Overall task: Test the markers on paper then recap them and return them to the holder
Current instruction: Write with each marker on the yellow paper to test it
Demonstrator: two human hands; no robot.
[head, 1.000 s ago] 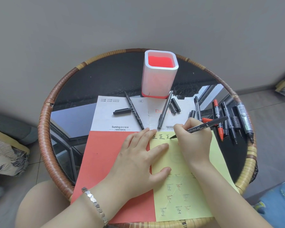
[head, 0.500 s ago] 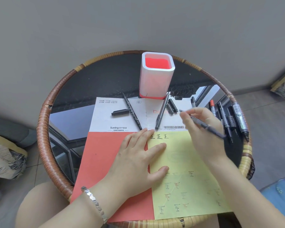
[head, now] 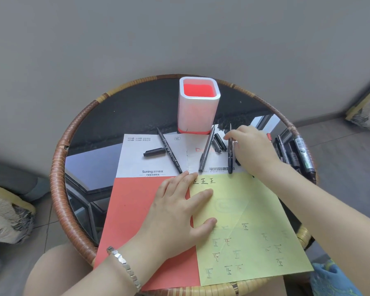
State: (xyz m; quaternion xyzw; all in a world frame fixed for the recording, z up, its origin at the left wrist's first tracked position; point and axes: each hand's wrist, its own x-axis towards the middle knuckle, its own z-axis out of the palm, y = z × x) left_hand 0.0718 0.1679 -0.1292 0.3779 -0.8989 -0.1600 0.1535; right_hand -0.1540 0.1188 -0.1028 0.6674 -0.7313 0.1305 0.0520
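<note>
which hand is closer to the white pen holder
Right. The right hand is just right of the base of the pen holder; the left hand lies flat across the red sheet and yellow sheet, well nearer the person.

Holder [head: 198, 116] upright — uncapped markers [head: 206, 150] flat before it — yellow paper [head: 254, 210] inked.

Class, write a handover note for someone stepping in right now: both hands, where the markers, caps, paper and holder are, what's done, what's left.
Left hand: flat on the yellow paper, pressing it down.
Right hand: over an uncapped black marker on the white sheet; grip unclear.
Two more uncapped markers lie there beside loose caps. Other markers wait at the table's right.
Holder: no markers in it.
Done: three test marks atop the paper.
Left: test the rest, recap all, fill the holder.
</note>
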